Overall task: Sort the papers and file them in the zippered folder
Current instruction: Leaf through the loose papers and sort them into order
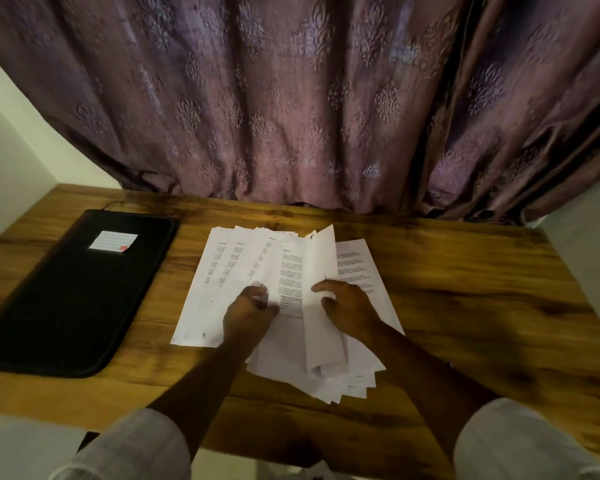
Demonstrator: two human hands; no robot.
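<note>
A fanned pile of white printed papers (222,268) lies in the middle of the wooden table (465,306). My left hand (248,311) pinches the lower part of several sheets on the left of the fan. My right hand (349,306) grips one sheet (321,271) that curls upward and stands nearly on edge, lifted off the pile. The black zippered folder (77,299) lies flat and closed at the left, apart from the papers, with a small white label (113,241) on its cover.
A purple patterned curtain (291,98) hangs along the table's far edge. A white wall (11,161) borders the left side. A thin black cord (110,204) shows behind the folder. Bare wood lies to the right of the papers and along the near edge.
</note>
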